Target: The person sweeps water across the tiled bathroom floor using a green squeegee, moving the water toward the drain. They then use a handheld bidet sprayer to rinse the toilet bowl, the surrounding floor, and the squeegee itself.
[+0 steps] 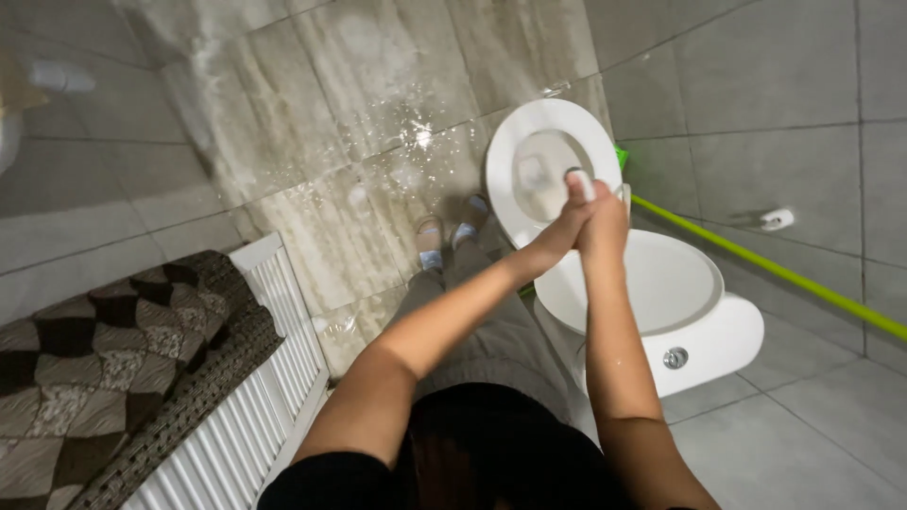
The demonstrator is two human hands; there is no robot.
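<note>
Gripping a small white bottle [581,182], both hands' fingers [578,219] close together over the white toilet [680,283]

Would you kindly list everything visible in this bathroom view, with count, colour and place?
White ceramic toilet: one, white, right of centre, seat and lid raised.
Round toilet seat: one, white, lifted, behind the hands.
Small white handle: one, white with a dark end, gripped in the hands.
Long green pole: one, bright green, slanting across the right wall.
Patterned brown cloth: one, brown, black and beige, lower left.
White slatted rack: one, white, beside the cloth.
Wet tiled floor: one, beige-grey, with foam specks.
Sandalled feet: two, on the floor.
Left hand: one, clasped on the handle.
Right hand: one, clasped on the handle.
</note>
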